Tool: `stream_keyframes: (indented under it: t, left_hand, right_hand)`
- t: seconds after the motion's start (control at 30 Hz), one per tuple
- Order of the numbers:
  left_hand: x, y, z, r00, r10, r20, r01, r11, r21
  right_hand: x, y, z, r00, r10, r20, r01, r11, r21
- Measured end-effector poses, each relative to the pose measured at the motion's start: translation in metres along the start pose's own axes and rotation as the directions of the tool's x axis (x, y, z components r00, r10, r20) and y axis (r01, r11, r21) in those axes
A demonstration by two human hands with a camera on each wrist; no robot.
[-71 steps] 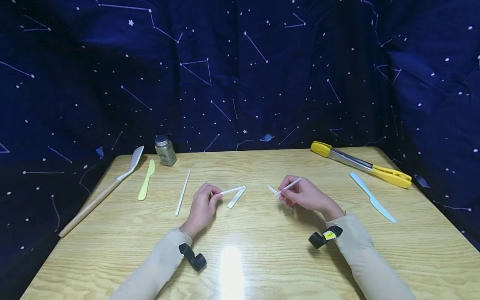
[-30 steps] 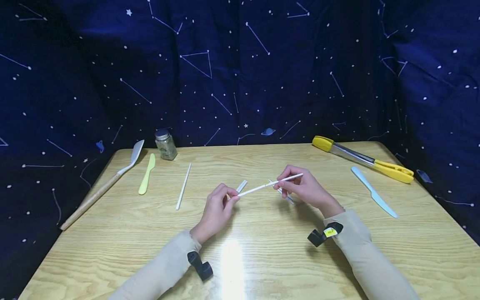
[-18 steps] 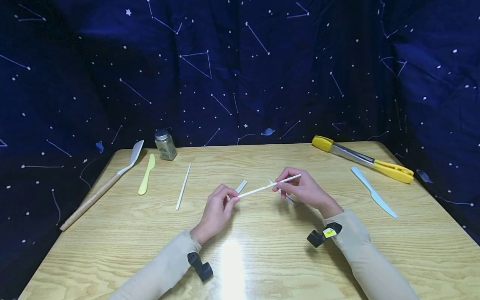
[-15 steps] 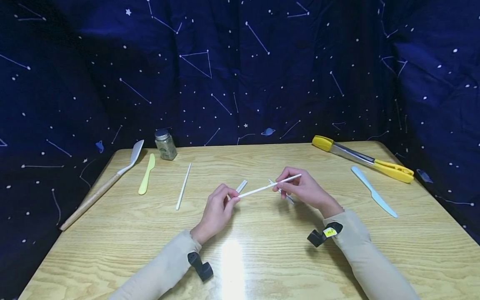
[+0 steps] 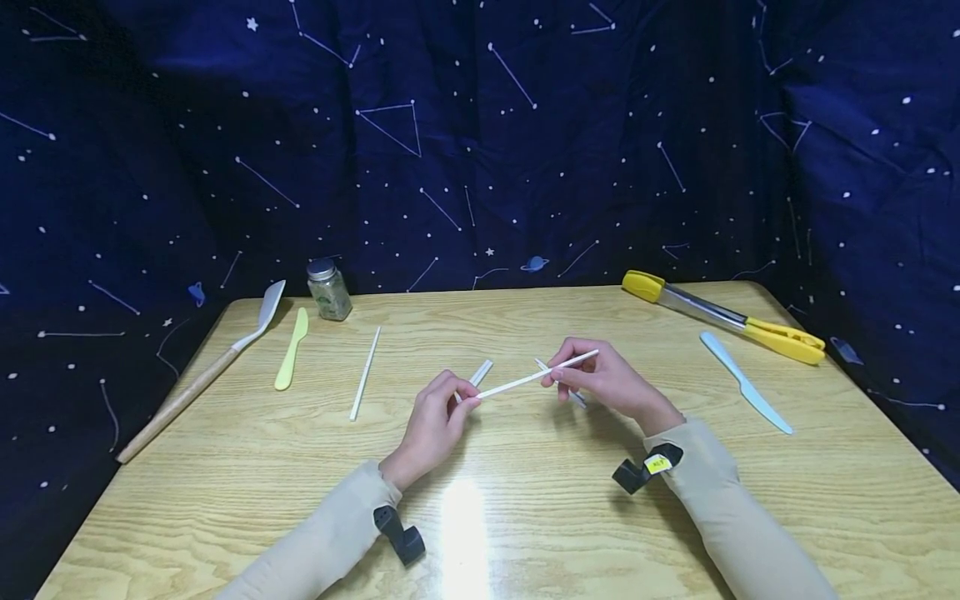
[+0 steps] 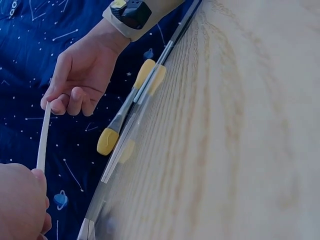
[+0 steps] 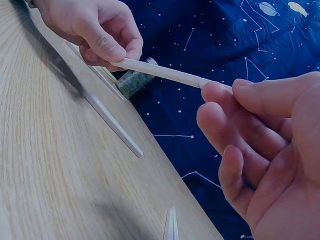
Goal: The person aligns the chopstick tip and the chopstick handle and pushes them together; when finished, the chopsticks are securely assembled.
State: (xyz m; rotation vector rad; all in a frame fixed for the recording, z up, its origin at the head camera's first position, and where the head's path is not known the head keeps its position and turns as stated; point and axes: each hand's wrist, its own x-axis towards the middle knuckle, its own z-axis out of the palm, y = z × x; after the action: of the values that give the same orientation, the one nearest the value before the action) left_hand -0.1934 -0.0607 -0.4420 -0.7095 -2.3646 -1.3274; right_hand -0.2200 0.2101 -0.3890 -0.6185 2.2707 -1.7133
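Observation:
Between finger and thumb, my left hand (image 5: pixel 435 421) pinches the end of a thin white chopstick piece (image 5: pixel 512 384). My right hand (image 5: pixel 603 379) pinches a second white chopstick piece (image 5: pixel 581 358), whose far end sticks out past the fingers. The two pieces meet end to end in one slanted line above the table; the joint shows at the right fingertips in the right wrist view. Behind the left fingers, short white sticks (image 5: pixel 482 372) lie side by side on the wood. More white sticks (image 5: pixel 577 399) lie under the right hand, partly hidden by it.
At left on the table (image 5: pixel 525 517) lie a long white chopstick (image 5: pixel 365 373), a pale yellow knife (image 5: pixel 292 350) and a wooden-handled turner (image 5: pixel 202 375). A jar of dried herbs (image 5: pixel 330 292) stands behind. At right lie a light blue knife (image 5: pixel 746 382) and yellow tongs (image 5: pixel 723 317).
The left hand has lifted its piece off the table sticks and moved right. The gap between the two pieces has closed. In the last half second the hands have barely moved.

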Motion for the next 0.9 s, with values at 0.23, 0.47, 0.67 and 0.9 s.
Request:
stream_keyframes:
  t: [0.23,0.47,0.67,0.9]
  left_hand:
    - [0.000,0.003,0.000,1.000,0.011,-0.006,-0.011,1.000,-0.013]
    - [-0.002,0.006,0.000,0.999,0.006,0.038,-0.004,1.000,-0.029]
    - [-0.004,0.012,0.001,0.971,-0.073,0.229,0.115,0.978,-0.176]
    - [-0.007,0.024,0.002,0.891,-0.077,0.447,0.276,0.874,-0.401]
  right_hand:
    - [0.000,0.001,-0.001,1.000,-0.005,0.010,0.005,1.000,0.003]
    - [-0.001,-0.001,0.000,1.000,-0.013,-0.007,0.013,1.000,0.005]
    - [-0.001,-0.001,0.003,0.999,-0.011,-0.036,0.012,1.000,0.026]
    - [0.002,0.003,0.010,1.000,0.013,-0.021,-0.012,0.998,0.058]
